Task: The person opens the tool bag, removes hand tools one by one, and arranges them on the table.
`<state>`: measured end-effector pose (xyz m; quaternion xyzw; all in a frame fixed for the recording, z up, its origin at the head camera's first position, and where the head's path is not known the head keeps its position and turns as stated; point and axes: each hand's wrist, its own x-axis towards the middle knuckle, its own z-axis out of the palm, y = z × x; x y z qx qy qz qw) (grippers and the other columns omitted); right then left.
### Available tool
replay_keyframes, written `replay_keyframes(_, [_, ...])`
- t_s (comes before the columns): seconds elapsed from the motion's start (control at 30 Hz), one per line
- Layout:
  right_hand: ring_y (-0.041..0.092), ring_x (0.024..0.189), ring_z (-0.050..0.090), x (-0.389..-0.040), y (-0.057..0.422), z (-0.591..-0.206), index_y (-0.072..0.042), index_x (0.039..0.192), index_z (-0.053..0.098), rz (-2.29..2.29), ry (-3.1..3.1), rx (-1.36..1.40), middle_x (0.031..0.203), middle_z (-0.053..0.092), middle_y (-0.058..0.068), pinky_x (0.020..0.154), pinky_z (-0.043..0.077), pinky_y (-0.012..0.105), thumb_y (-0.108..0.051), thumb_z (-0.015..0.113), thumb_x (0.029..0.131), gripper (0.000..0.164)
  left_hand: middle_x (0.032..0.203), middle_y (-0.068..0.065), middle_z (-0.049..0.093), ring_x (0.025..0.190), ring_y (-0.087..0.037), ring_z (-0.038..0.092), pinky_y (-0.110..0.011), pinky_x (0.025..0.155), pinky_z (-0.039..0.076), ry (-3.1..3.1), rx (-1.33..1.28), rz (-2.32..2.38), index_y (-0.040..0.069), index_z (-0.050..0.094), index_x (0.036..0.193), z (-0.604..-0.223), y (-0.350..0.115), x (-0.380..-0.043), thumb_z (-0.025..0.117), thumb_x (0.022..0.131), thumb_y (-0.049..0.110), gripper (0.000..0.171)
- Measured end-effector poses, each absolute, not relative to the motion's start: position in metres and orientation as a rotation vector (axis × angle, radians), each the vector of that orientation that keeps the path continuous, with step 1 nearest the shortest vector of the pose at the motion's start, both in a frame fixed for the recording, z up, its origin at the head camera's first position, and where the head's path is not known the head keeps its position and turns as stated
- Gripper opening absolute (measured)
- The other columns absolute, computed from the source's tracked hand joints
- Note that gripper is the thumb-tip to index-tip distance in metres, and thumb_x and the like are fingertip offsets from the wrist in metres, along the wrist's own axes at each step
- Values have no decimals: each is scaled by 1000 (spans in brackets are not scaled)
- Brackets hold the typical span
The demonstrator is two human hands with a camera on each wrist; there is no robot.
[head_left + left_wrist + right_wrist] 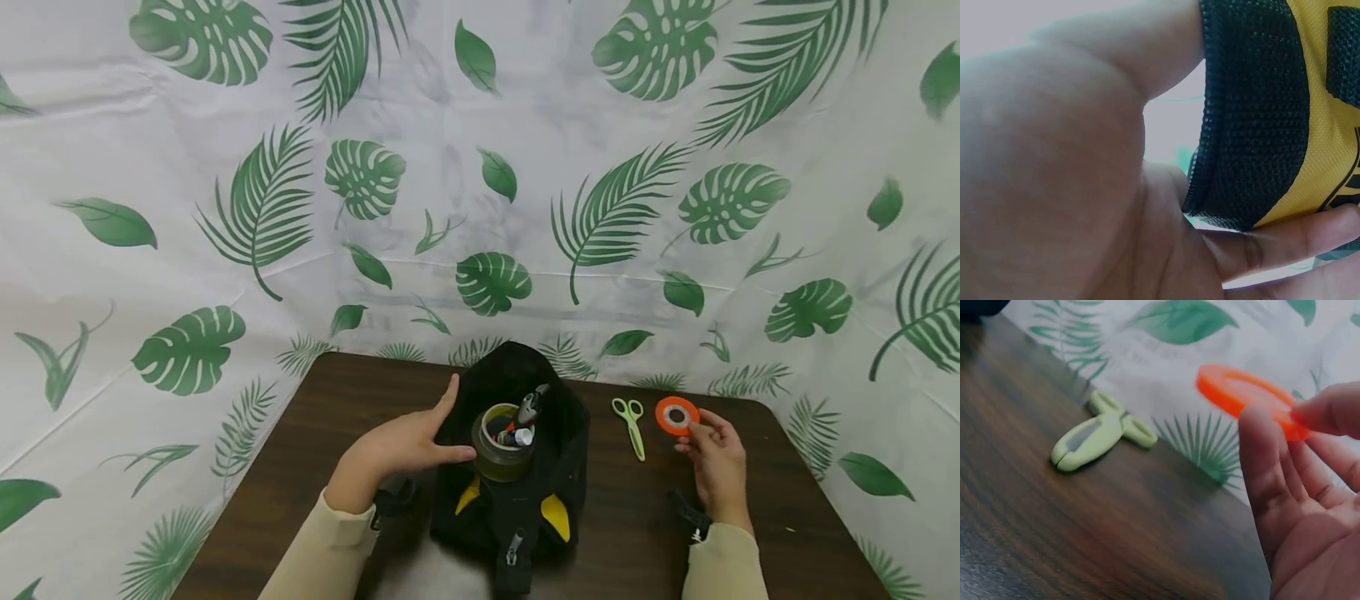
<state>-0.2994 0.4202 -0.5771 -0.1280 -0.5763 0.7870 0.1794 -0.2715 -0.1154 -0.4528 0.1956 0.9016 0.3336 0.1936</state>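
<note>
Tape roll (pixel 1230 397), bright orange, is pinched in my right grip (pixel 718 462) between thumb and fingers. Left of that grip, pale-green scissors (pixel 635 433) lie on the worktop (pixel 630 517); farther left, my left grip (pixel 393 446) spreads against the side of a black-and-yellow tool bag (pixel 567 467).

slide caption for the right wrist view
Right hand pinching an orange tape roll, green scissors lying on the brown table.
</note>
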Motion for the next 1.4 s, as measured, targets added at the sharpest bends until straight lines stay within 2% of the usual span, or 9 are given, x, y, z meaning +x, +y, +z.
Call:
replay_keyframes(0.2, [12,71,72,-304,416,-587,-7,148,50,2037,-1774,-550,93,68,1,65,65,28,-5,68,107,45,172,-17,43,149,-35,58,-57,122,46,2522,545,937,35,-12,175,-451,-115,-269,72,98,68,119])
replay_keyframes(0.47, [12,72,74,-304,415,-591,-10,144,55,1987,-1850,-610,98,69,2,72,66,27,-7,73,105,44,171,-17,46,146,-35,61,-57,120,48,2524,544,934,37,-14,174,-451,-114,-270,71,98,68,118])
replay_keyframes(0.73, [7,78,75,-305,415,-590,-2,164,42,1955,-1952,-639,107,65,2,81,65,24,-4,74,103,68,173,-16,42,149,-35,58,-57,121,47,2525,555,935,36,-13,175,-450,-115,-271,72,98,67,119])
replay_keyframes(0.97, [3,83,74,-304,414,-591,2,165,40,1968,-1962,-626,118,56,6,85,65,23,2,68,105,66,172,-16,43,148,-34,60,-57,122,47,2517,553,938,35,-13,175,-450,-115,-270,72,98,67,119])
replay_keyframes(1.17, [3,81,73,-305,415,-589,3,164,42,1951,-1985,-627,124,51,9,82,64,21,0,66,106,63,173,-15,42,149,-34,58,-57,122,46,2523,563,934,36,-13,175,-451,-114,-271,72,98,68,119])
replay_keyframes(1.27, [4,80,72,-306,416,-589,3,163,45,1959,-1970,-641,121,55,7,80,64,21,-2,65,108,59,173,-15,42,148,-34,59,-57,122,47,2527,564,932,36,-14,174,-452,-114,-271,72,97,68,120])
replay_keyframes(1.4, [4,79,72,-307,421,-590,1,161,47,2042,-1877,-688,103,63,-4,81,63,20,-2,64,108,55,171,-17,46,146,-34,61,-57,121,48,2527,569,935,37,-15,174,-453,-114,-271,72,98,68,120])
